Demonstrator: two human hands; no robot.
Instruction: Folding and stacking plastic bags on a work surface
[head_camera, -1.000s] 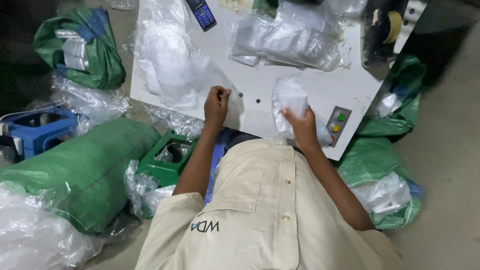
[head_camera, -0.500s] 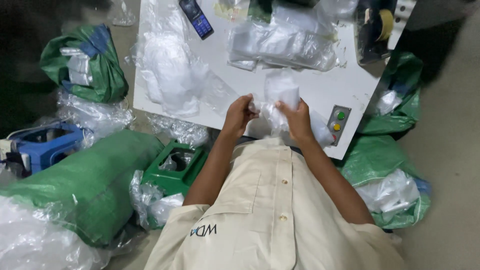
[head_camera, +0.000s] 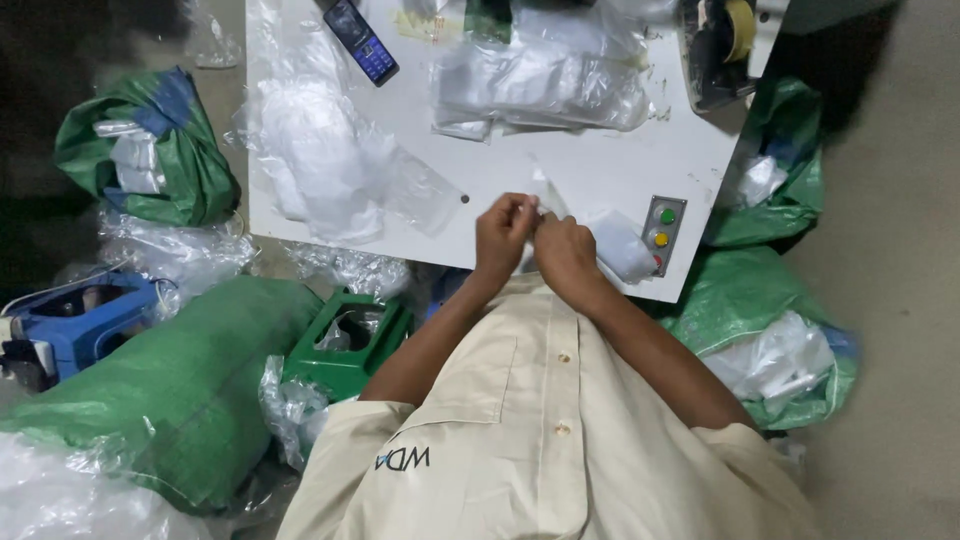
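At bench (head_camera: 690, 160) edge, left hand (head_camera: 503, 232) and right hand (head_camera: 563, 250) pinch a clear bag (head_camera: 615, 240) together; slick film may slip.

I have one view only — the head camera, worn high and tipped steeply down over the person's own chest. It faces forward and down, so the shirt (head_camera: 540, 430) fills the bottom edge and the white table (head_camera: 600, 160) lies across the top. It sits near enough to show both hands at the table's near edge — floor and green sacks (head_camera: 170, 390) flank it.
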